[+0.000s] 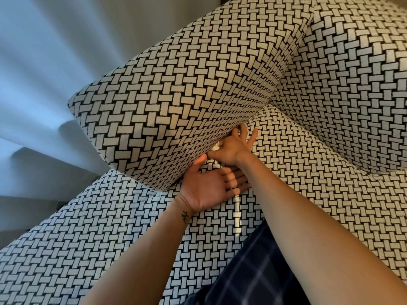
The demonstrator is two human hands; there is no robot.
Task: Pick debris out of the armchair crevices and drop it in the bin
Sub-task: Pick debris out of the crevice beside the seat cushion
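The armchair [308, 172] is covered in a black-and-white woven pattern. My right hand [233, 148] reaches into the crevice between the left armrest [176, 102] and the seat cushion. Its outer fingers are spread and straight, and its first fingers are tucked into the gap. A small white crumpled bit of debris [217, 147] shows in the crevice, right against the hand above the thumb. My left hand [209, 188] lies palm up on the seat, fingers straight, thumb against the armrest's side, fingertips under my right wrist. No bin is in view.
A pale curtain [44, 73] hangs to the left of the chair. The chair back [352, 62] rises at the upper right. My dark blue checked trouser leg [253, 271] is at the bottom, against the seat's front.
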